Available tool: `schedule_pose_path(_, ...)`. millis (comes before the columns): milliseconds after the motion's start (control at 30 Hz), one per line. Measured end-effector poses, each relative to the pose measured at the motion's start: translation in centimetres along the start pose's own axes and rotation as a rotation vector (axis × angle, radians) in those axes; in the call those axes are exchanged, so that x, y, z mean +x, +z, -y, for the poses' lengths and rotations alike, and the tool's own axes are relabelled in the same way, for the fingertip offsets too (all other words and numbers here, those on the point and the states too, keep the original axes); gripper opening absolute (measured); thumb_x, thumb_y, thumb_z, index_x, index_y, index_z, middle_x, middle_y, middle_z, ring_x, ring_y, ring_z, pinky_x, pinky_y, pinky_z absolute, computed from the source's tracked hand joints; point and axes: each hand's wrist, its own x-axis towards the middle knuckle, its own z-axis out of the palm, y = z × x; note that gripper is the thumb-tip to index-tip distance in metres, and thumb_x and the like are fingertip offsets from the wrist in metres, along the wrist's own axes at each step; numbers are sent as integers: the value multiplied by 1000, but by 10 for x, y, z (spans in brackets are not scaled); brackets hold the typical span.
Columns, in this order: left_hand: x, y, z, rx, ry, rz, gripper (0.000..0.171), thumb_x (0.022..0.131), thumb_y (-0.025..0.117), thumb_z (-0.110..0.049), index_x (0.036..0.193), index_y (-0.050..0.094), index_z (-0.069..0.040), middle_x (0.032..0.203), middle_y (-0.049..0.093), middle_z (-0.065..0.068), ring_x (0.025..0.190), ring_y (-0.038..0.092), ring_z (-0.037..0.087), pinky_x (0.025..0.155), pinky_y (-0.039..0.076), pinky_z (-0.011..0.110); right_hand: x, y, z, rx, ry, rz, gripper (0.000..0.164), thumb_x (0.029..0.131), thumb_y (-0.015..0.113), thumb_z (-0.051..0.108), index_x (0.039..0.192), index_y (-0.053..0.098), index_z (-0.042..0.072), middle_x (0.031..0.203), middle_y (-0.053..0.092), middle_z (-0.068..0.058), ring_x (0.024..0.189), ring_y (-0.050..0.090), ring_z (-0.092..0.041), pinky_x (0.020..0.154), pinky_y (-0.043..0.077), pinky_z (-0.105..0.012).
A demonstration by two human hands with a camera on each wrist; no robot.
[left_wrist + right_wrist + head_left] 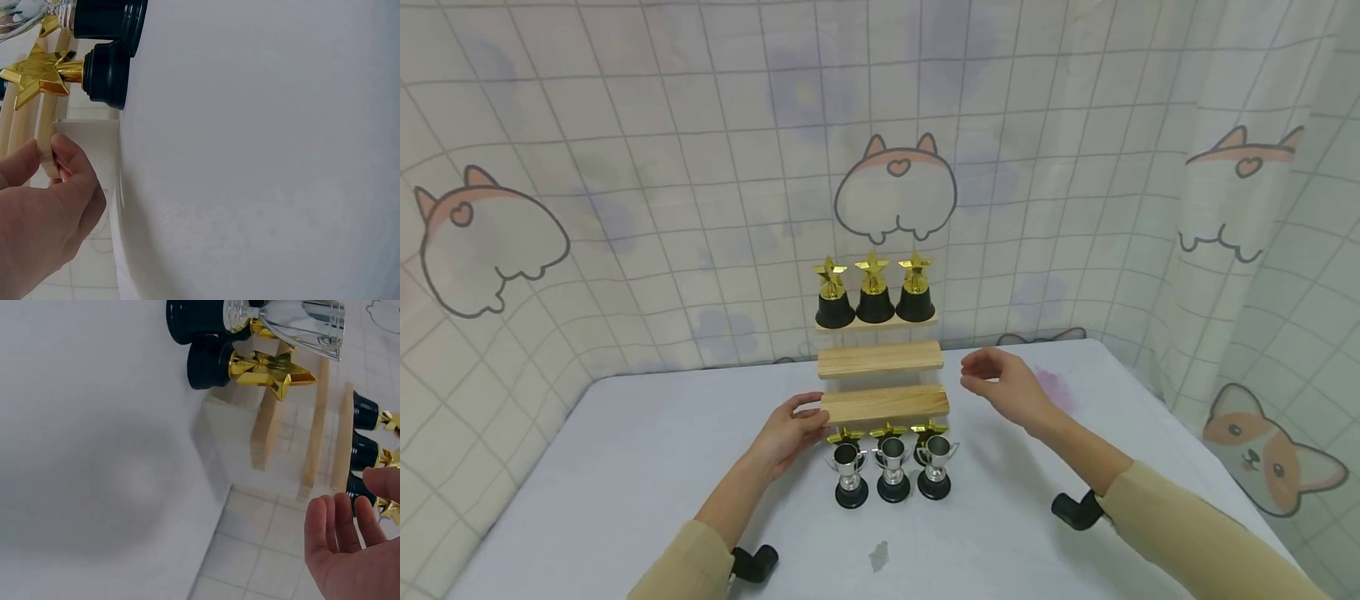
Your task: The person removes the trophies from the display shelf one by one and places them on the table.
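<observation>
My left hand [787, 433] pinches the left end of the lowest wooden shelf board [886, 405] between thumb and fingers; the left wrist view shows this grip on the board's end [47, 147]. To the right of the stand, my right hand [1011, 387] hangs in the air with loosely bent fingers and nothing in them. Silver cup trophies [892, 469] stand in a row on the table before the boards, with gold star trophies [39, 75] close behind them, partly hidden in the head view. Three more star trophies [874, 287] stand on the top board [880, 325].
A middle board [880, 359] lies between the top and lowest ones. The white table [677, 450] spreads to both sides, with a grey mark [879, 556] near the front. Behind hangs a checked curtain [700, 208] with dog drawings.
</observation>
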Motion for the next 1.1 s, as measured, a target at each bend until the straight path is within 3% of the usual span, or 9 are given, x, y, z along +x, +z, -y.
schedule_pose_path(500,1,3,1,-7,17,19,51,101,63,0,147,42,5,118,59,19,91,65,16,86,57,28,44,-7,15,86,-47,-41,33,102,66,17,127,60,-3,118,64,-16,105,63,-30,83,57,-32)
schedule_pose_path(733,0,4,0,-16,6,12,50,100,63,1,146,44,4,118,59,19,90,65,17,85,58,28,65,-7,23,79,-28,-63,37,102,67,24,131,60,2,123,63,-15,114,61,-29,94,56,-41)
schedule_pose_path(1100,0,0,0,8,-5,9,51,101,64,-2,147,43,3,120,59,19,92,66,18,85,58,28,98,2,34,80,-49,-121,47,101,69,27,139,55,2,132,60,-15,123,55,-30,102,51,-46)
